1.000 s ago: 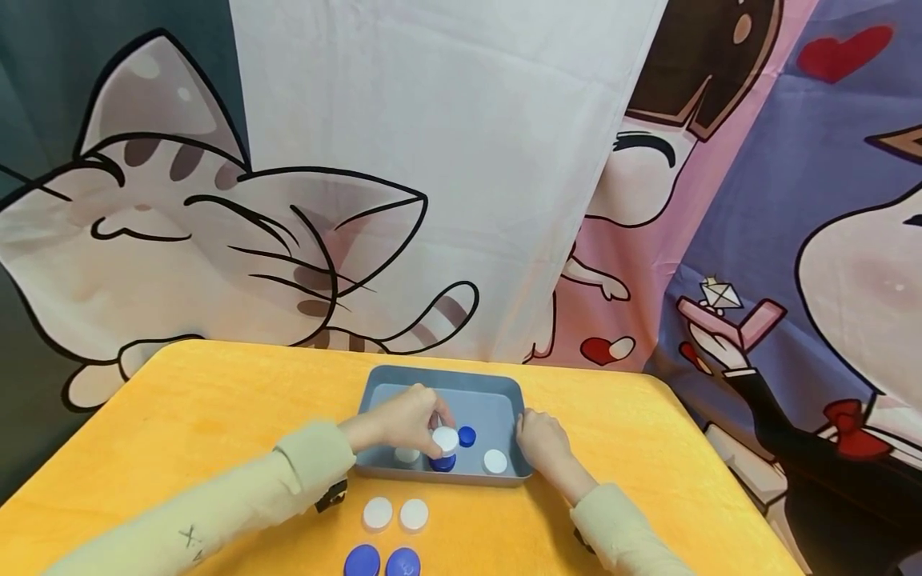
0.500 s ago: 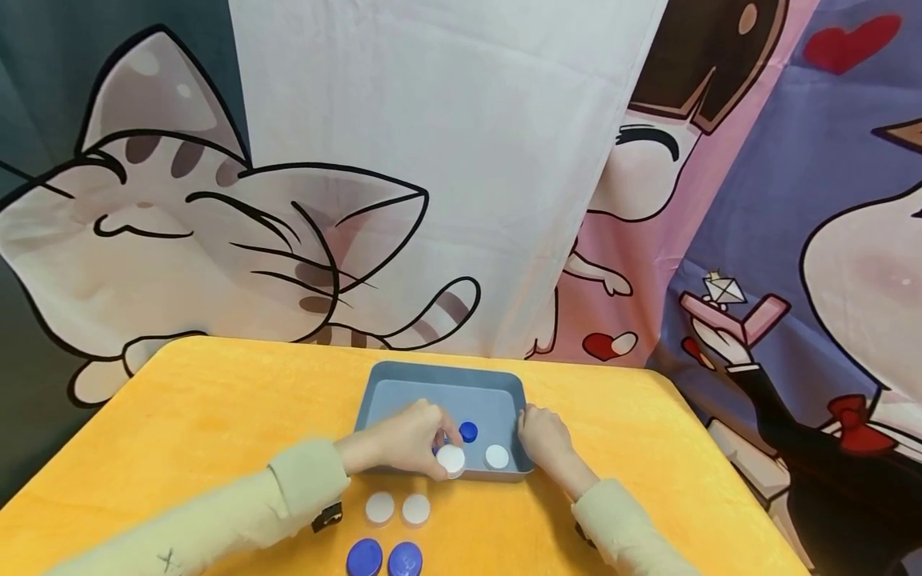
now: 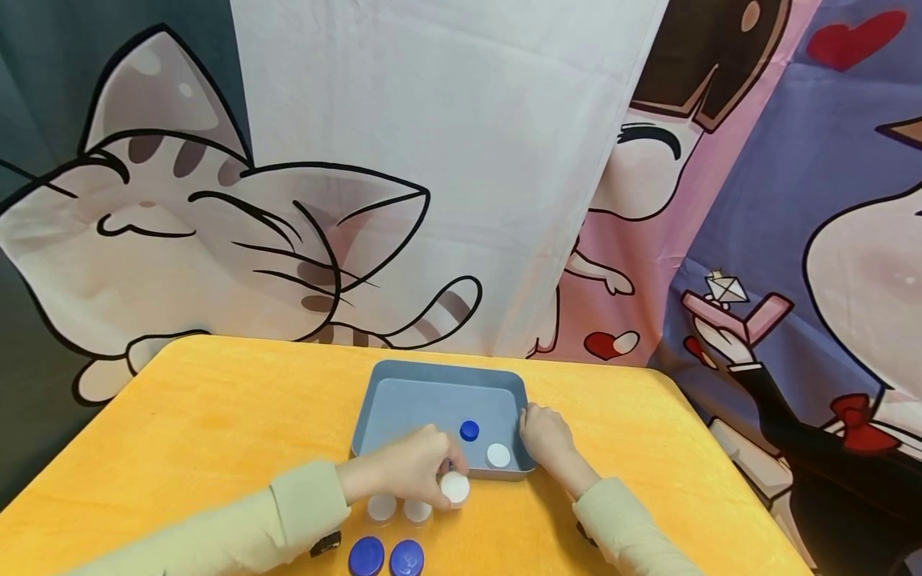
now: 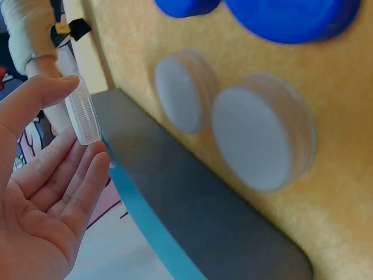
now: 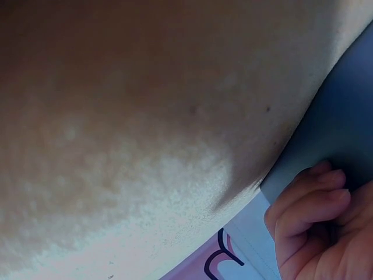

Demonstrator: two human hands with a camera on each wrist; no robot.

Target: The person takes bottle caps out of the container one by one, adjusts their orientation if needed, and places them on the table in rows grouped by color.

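Note:
My left hand (image 3: 412,466) pinches a white bottle cap (image 3: 454,488) between thumb and fingertips, just in front of the near wall of a grey-blue tray (image 3: 418,400). In the left wrist view, the held cap (image 4: 86,116) stands edge-on, ribbed side showing. My right hand (image 3: 547,436) grips the tray's right wall, its fingers (image 5: 312,204) curled against the outside; the thumb is hidden. Inside the tray lie a small blue cap (image 3: 470,430) and a white cap (image 3: 498,455). Behind the left hand's fingers, a bit of blue shows; that part of the tray is mostly covered.
On the yellow tablecloth (image 3: 252,416), two white caps (image 4: 256,137) sit side by side before the tray, partly covered by the left hand in the head view. Two blue caps (image 3: 366,556) lie nearer the person. A printed cloth backdrop (image 3: 432,200) hangs behind the table.
The left hand has carried the white cap from over the tray toward the person, past the near wall. The right hand has stayed at the tray's right side.

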